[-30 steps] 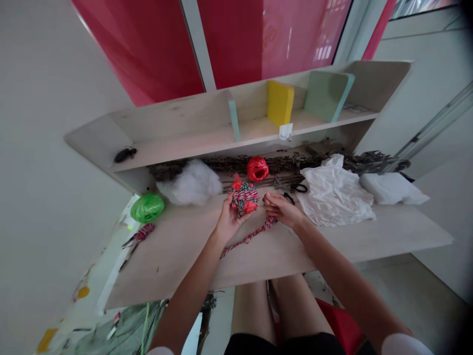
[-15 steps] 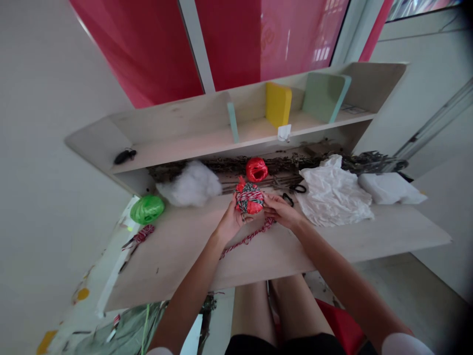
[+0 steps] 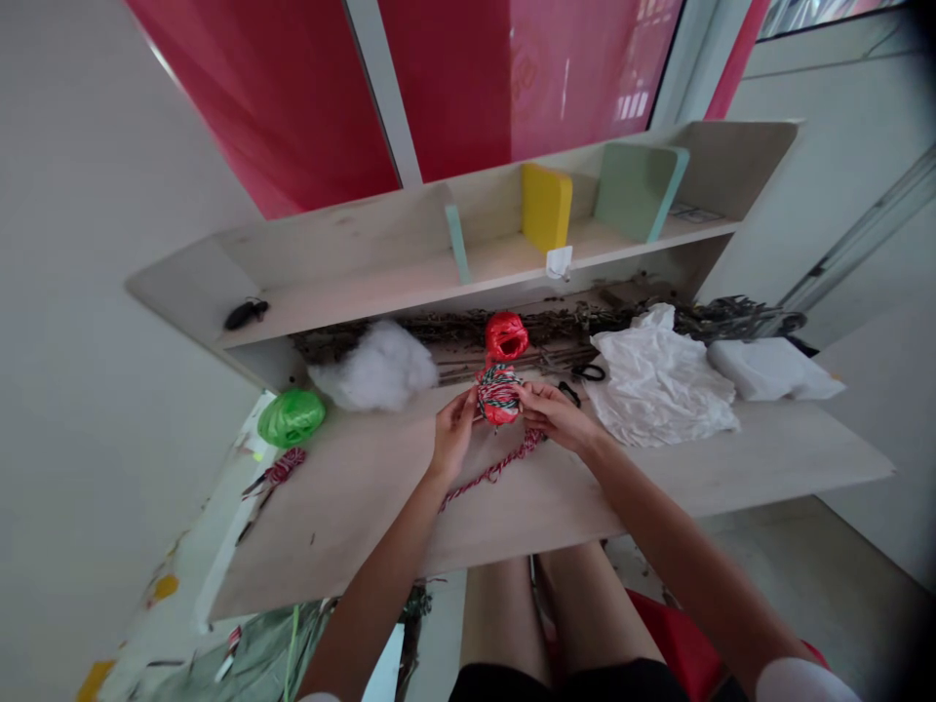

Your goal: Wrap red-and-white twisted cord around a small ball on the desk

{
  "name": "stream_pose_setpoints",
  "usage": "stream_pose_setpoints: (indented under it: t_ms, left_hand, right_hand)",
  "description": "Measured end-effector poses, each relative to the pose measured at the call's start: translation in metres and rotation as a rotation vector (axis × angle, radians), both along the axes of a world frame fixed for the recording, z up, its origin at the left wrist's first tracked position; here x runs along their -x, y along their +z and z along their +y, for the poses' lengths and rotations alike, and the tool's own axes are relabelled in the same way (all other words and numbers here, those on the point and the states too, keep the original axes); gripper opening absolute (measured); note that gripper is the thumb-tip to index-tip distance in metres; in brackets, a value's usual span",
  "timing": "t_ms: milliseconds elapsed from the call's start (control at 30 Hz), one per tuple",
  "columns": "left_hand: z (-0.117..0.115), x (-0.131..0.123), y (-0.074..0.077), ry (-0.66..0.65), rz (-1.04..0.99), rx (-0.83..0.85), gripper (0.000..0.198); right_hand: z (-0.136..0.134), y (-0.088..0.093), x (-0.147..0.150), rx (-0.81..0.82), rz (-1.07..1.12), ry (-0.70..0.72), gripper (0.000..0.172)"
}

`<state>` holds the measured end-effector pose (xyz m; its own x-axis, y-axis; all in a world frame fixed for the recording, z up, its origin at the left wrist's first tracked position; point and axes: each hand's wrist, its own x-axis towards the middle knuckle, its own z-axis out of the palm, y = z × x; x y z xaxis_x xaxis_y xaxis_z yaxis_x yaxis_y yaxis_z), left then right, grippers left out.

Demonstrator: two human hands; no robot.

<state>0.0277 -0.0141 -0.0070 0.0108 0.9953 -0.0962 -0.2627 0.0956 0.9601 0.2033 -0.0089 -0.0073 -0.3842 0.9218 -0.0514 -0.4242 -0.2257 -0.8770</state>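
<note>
A small red bundle (image 3: 499, 395) wound round with red, white and green twine sits between both hands, just above the wooden desk (image 3: 512, 497). My left hand (image 3: 451, 434) pinches its left side with the fingertips. My right hand (image 3: 550, 414) grips its right side. A loose tail of the same twine (image 3: 491, 470) trails from under my right hand down and left across the desk.
A red raffia ball (image 3: 507, 335) lies just behind the bundle, white stuffing (image 3: 375, 367) and a green raffia ball (image 3: 291, 416) to the left. Scissors (image 3: 587, 372), crumpled white plastic (image 3: 659, 382) and dry twigs (image 3: 702, 318) lie right. A shelf (image 3: 409, 283) stands behind.
The bundle has turned in my hands and moved slightly right. My left hand has shifted from cupping it to pinching its side; my right hand has closed onto it.
</note>
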Motion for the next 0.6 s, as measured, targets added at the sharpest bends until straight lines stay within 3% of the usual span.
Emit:
stream_pose_setpoints:
  t_ms: [133, 267, 600]
  left_hand:
    - [-0.0024, -0.0008, 0.0009, -0.085, -0.057, 0.036, 0.05]
    - [-0.0021, -0.0034, -0.001, -0.054, -0.025, 0.051, 0.054]
    - [0.0015, -0.0003, 0.0023, -0.045, -0.231, 0.183, 0.036]
  right_hand:
    - [-0.0016, -0.0008, 0.001, -0.016, -0.076, 0.008, 0.045]
    - [-0.0027, -0.0011, 0.0026, -0.04, -0.136, 0.057, 0.043]
    - [-0.0016, -0.0049, 0.0067, -0.035, -0.173, 0.034, 0.041]
